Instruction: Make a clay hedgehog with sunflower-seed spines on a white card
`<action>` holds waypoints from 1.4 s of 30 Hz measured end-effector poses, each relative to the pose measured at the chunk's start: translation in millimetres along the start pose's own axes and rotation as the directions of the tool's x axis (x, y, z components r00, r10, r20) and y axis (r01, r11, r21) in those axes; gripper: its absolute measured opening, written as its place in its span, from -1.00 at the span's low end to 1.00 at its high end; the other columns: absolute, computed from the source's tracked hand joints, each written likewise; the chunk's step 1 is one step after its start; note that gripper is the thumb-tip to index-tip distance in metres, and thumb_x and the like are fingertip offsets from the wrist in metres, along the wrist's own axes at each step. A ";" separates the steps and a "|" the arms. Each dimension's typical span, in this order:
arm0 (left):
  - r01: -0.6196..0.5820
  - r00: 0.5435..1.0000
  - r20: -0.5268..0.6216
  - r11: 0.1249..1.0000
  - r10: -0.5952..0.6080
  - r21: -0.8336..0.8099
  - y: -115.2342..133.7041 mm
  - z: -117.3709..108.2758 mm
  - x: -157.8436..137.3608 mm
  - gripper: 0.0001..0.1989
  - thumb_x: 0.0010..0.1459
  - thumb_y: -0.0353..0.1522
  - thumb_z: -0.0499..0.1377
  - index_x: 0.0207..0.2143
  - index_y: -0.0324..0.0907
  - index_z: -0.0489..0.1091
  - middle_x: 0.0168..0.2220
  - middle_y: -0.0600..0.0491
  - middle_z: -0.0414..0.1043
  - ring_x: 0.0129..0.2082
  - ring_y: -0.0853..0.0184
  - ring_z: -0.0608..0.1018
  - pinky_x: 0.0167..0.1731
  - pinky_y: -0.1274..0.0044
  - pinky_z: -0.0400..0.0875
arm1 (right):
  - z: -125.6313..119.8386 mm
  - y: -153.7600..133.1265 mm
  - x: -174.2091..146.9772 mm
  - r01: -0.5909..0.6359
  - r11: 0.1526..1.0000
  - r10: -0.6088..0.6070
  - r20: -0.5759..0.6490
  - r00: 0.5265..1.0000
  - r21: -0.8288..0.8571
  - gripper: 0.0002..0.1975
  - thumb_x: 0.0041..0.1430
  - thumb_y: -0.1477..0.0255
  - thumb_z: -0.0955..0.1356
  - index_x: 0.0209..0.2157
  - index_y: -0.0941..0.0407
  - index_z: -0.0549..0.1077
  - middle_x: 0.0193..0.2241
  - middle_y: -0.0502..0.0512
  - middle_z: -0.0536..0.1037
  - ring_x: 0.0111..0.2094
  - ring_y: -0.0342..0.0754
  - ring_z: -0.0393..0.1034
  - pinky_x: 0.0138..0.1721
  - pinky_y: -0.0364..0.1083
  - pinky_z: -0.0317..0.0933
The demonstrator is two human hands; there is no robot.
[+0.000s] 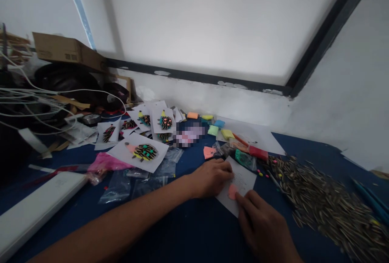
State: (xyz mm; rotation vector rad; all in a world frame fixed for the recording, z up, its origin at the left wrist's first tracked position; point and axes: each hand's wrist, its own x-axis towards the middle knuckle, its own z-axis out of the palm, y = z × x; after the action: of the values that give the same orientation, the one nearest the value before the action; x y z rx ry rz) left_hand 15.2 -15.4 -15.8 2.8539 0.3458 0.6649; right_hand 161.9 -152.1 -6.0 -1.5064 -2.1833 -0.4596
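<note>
A white sheet of paper point(228, 205) with a faint printed drawing lies on the blue table in front of me. A flat patch of pink modelling clay point(232, 191) sits on its lower part. My left hand point(212, 177) rests on the sheet's upper left edge, fingers curled down, holding the paper. At the clay's right edge is my right hand point(263, 223), its fingers bent and closed together, the fingertips touching the clay. What lies under the right palm is hidden. Just beyond the sheet is an opened packet of salmon-pink clay point(209, 152).
A heap of striped sunflower seeds point(331, 206) spreads along the right. Finished hedgehog cards point(145, 152) and clear plastic bags point(117, 186) lie to the left. Several clay packs point(213, 130) stand behind. A long white box point(39, 210), cables point(33, 93) and a cardboard box point(57, 50) are further left.
</note>
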 end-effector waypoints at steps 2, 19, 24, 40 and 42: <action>0.001 1.000 0.012 1.000 -0.001 0.025 1.6 -0.6 0.5 -0.76 0.12 -0.56 0.02 -0.22 -0.23 0.43 -0.13 -0.03 0.42 -0.21 0.28 0.42 -0.14 0.47 0.30 | 0.0 -0.3 0.0 0.002 1.000 -0.003 0.014 1.000 0.031 -0.71 0.22 0.54 0.13 -0.27 0.14 0.46 -0.52 0.06 0.43 -0.55 -0.15 0.39 -0.53 -0.20 0.21; -0.001 0.999 0.048 0.999 -0.002 0.054 2.2 -1.5 0.1 -0.77 0.13 -0.55 0.03 -0.21 -0.22 0.40 -0.13 -0.01 0.40 -0.21 0.30 0.40 -0.13 0.49 0.29 | -1.6 0.8 -1.2 -0.050 0.998 0.050 -0.003 0.999 0.049 -0.73 0.21 0.52 0.16 -0.34 0.12 0.48 -0.53 0.04 0.42 -0.56 -0.16 0.38 -0.56 -0.21 0.21; -0.002 0.999 0.049 0.996 -0.002 0.085 2.0 -1.6 0.8 -0.77 0.10 -0.56 0.03 -0.23 -0.23 0.41 -0.13 -0.01 0.40 -0.22 0.30 0.39 -0.14 0.49 0.29 | 0.0 -0.5 -3.6 -0.003 1.000 0.002 0.045 0.999 0.011 -0.72 0.16 0.55 0.18 -0.25 0.13 0.49 -0.50 0.07 0.44 -0.53 -0.13 0.39 -0.50 -0.19 0.23; 0.009 0.998 0.063 0.997 -0.014 0.081 3.2 -1.7 1.6 -0.82 0.14 -0.52 0.05 -0.24 -0.23 0.40 -0.14 -0.02 0.40 -0.22 0.29 0.39 -0.15 0.48 0.30 | -2.3 2.2 1.0 -0.037 0.988 0.028 0.062 0.998 0.150 -0.66 0.18 0.58 0.15 -0.09 0.16 0.44 -0.41 0.10 0.43 -0.45 -0.11 0.41 -0.47 -0.17 0.28; 0.008 0.998 0.065 0.996 -0.014 0.087 3.0 -1.8 1.8 -0.82 0.14 -0.51 0.05 -0.25 -0.23 0.40 -0.14 -0.02 0.40 -0.22 0.29 0.39 -0.15 0.48 0.30 | -0.7 3.0 1.1 -0.022 0.992 0.014 0.067 0.998 0.124 -0.64 0.16 0.59 0.16 -0.08 0.14 0.43 -0.41 0.10 0.42 -0.45 -0.10 0.40 -0.46 -0.16 0.28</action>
State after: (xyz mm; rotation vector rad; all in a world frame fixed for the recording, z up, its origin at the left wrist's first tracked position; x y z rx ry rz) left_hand 16.5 -17.5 -12.8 2.9456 0.3891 0.5656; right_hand 164.5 -150.6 -4.7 -1.4920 -2.2026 -0.2654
